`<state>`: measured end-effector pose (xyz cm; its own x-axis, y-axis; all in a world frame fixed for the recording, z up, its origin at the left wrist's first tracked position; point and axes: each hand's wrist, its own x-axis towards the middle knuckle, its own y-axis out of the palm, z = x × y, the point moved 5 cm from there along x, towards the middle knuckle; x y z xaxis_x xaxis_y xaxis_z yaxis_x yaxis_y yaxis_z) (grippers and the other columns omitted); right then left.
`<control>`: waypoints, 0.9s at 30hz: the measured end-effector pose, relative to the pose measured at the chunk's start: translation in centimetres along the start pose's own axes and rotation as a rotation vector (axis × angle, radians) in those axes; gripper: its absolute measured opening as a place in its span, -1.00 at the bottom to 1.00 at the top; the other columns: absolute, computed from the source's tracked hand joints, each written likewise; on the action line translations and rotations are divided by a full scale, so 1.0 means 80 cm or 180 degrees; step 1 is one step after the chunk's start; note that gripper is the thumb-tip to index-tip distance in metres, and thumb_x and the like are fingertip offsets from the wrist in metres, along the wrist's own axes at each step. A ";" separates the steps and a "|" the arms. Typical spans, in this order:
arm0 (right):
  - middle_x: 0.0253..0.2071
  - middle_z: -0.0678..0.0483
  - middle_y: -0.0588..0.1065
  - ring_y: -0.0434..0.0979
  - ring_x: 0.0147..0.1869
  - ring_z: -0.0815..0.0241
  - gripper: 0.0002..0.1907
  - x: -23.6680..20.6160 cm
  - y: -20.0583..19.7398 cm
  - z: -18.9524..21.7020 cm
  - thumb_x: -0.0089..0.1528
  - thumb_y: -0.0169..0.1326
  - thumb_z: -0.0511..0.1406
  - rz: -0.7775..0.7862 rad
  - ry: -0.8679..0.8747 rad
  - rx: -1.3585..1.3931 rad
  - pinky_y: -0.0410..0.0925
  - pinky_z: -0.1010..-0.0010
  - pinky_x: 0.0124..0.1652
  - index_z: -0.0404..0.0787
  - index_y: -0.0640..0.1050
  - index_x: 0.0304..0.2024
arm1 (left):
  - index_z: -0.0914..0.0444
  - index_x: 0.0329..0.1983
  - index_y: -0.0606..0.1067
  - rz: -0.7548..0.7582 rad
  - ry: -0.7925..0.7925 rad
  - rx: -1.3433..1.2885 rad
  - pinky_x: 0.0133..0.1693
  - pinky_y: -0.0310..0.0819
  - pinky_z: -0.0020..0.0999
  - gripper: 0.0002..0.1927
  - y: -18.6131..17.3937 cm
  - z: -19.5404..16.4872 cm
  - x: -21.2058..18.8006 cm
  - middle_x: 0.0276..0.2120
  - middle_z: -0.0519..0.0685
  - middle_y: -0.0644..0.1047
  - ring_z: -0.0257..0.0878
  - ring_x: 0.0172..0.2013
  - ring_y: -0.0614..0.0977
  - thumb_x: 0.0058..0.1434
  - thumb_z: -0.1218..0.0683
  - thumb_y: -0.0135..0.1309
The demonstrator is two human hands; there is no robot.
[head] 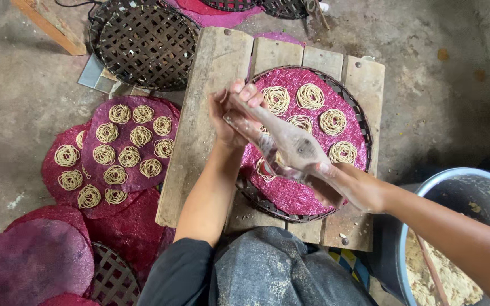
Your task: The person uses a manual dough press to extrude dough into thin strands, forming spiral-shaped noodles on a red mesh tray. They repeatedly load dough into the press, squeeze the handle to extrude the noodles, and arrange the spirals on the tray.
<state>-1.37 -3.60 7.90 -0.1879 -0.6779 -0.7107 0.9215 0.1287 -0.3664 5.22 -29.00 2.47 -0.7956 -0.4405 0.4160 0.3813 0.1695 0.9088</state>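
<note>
Piping bag [293, 148] motion-blurred, hiding noodle coils beneath; grey tub [465, 187] cut by right edge.

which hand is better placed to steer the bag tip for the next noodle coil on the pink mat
Likely the right hand: it grips the lower end of the clear piping bag, down over the pink mat. The left hand pinches the bag's raised top end.

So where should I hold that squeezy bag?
Probably the way the hands do here. The left hand wraps the twisted top of the bag from the left, where it narrows. The right hand holds the fat lower end from the right.
</note>
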 end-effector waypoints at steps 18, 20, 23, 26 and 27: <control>-0.07 0.01 0.58 0.59 -0.11 0.17 -0.23 -0.004 -0.044 -0.021 0.26 -0.19 0.16 -0.0398 -0.0235 0.0534 0.50 0.30 -0.07 -0.28 0.43 0.23 | 0.31 0.11 0.42 -0.1670 -0.2249 0.3141 0.05 0.44 -0.29 -0.30 -0.024 0.027 -0.051 -0.07 -0.05 0.57 -0.23 0.01 0.56 0.29 -0.34 -0.30; -0.15 -0.03 0.58 0.56 -0.14 0.16 -0.22 -0.002 -0.043 -0.025 0.26 -0.16 0.18 -0.0503 -0.0214 0.0396 0.47 0.29 -0.08 -0.30 0.46 0.20 | 0.31 0.15 0.39 -0.1770 -0.2617 0.3477 0.09 0.41 -0.28 -0.30 -0.037 0.031 -0.073 -0.03 -0.04 0.57 -0.22 0.04 0.55 0.28 -0.34 -0.27; -0.19 -0.03 0.56 0.49 -0.14 0.19 -0.20 0.005 -0.040 -0.032 0.25 -0.12 0.20 -0.0689 -0.0470 0.0267 0.40 0.29 -0.10 -0.33 0.48 0.18 | 0.29 0.20 0.36 -0.1448 -0.2692 0.3788 0.15 0.38 -0.25 -0.28 -0.040 0.034 -0.083 0.02 -0.04 0.55 -0.21 0.08 0.54 0.27 -0.34 -0.24; -0.21 -0.02 0.55 0.51 -0.17 0.19 -0.18 0.011 -0.043 -0.059 0.24 -0.13 0.21 -0.0792 -0.0535 0.0430 0.42 0.31 -0.15 -0.36 0.48 0.16 | 0.28 0.26 0.32 -0.1005 -0.2624 0.4969 0.21 0.34 -0.23 -0.26 -0.015 0.024 -0.097 0.08 -0.04 0.54 -0.20 0.13 0.53 0.27 -0.35 -0.20; -0.22 -0.05 0.54 0.49 -0.18 0.18 -0.16 0.011 -0.046 -0.070 0.27 -0.13 0.22 -0.0780 -0.0592 0.0599 0.42 0.31 -0.17 -0.41 0.49 0.13 | 0.28 0.28 0.30 -0.0822 -0.2699 0.5576 0.23 0.33 -0.22 -0.25 -0.002 0.019 -0.104 0.10 -0.04 0.54 -0.20 0.15 0.53 0.26 -0.35 -0.19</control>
<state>-6.84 -0.61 5.22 -0.3621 -0.7944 -0.4877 0.9064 -0.1779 -0.3832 11.04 -24.00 -1.11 -0.9324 -0.2185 -0.2879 -0.1455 0.9561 -0.2545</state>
